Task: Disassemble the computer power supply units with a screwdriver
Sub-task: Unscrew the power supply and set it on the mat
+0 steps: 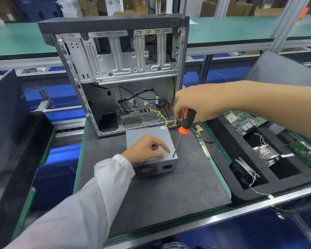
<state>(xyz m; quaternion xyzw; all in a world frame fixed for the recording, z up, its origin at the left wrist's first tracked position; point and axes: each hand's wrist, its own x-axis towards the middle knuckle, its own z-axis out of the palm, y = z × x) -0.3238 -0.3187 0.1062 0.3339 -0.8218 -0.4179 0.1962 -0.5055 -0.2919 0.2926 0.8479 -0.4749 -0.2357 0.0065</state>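
A grey power supply unit [147,134] lies on the dark foam mat [169,186], its fan grille and power socket facing me. My left hand [147,150] rests on its top, index finger stretched toward the near right corner. My right hand [199,103] grips the black and orange handle of a screwdriver [186,123]. The shaft slants down and its tip touches the unit's top near that corner, next to my left fingertip. Yellow and black wires [162,116] run from the unit's back into the open computer case [126,72].
The stripped metal case stands upright behind the unit. A black foam tray [226,159] on the right holds a circuit board [244,121], a heatsink [266,153] and a fan. A dark panel [9,126] stands on the left. A green conveyor runs behind.
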